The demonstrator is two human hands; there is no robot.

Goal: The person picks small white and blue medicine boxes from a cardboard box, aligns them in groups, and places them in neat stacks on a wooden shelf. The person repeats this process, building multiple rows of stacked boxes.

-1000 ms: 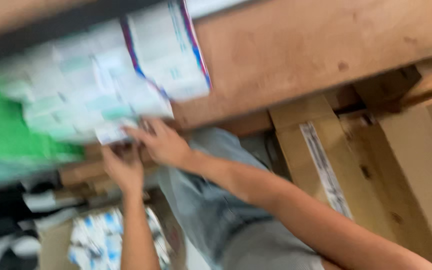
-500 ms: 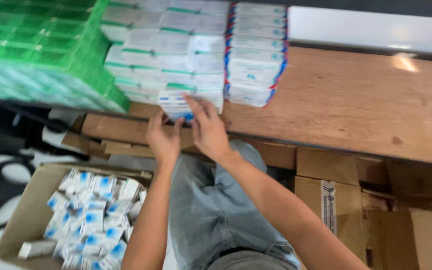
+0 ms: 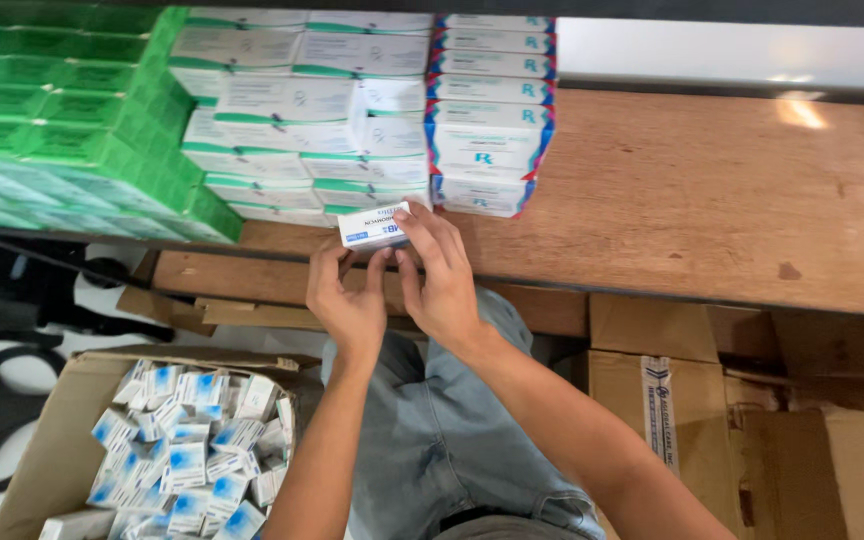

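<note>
- Both hands meet at the front edge of the wooden bench [image 3: 712,200], with one small white box [image 3: 374,226] between them
- The left hand [image 3: 350,300] props the box from below, fingers curled up against its underside; the right hand [image 3: 442,275] lies over its right end, fingers closed loosely around it, so both hands are shut on the same box
- The box is held just above the bench edge, right in front of the white-and-green stack [image 3: 302,110] and just left of the lower end of the red-and-blue-edged stack [image 3: 487,110]
- It looks like a small, flat-sided carton, white with a blue patch on its near face, lying lengthwise and slightly tilted
- Judging by the layout, much is done: tall rows already stand on the bench, including the green packs [image 3: 62,110] on the left
- Much seems left too: the open cardboard carton [image 3: 52,450] on the floor holds a loose heap of similar white-and-blue boxes
</note>
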